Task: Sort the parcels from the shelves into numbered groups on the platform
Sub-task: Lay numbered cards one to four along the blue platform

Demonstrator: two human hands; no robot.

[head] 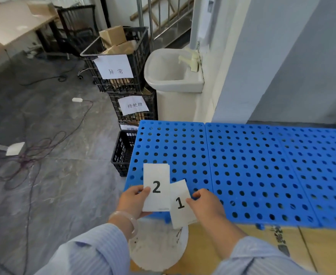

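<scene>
A blue perforated platform (242, 155) fills the right half of the head view. Over its near left corner my left hand (132, 201) pinches a white card printed with a 2 (156, 181), held upright. My right hand (207, 203) pinches a second white card printed with a 1 (180, 207), tilted and tucked partly behind the 2 card. No parcels lie on the platform, and no shelves are in view.
Black crates with paper labels are stacked left of the platform; the top crate (121, 62) holds cardboard boxes. A white sink (173, 72) stands behind them. Cables (34, 155) trail over the grey floor. A white bucket (157, 249) and a cardboard box (302, 247) sit below my hands.
</scene>
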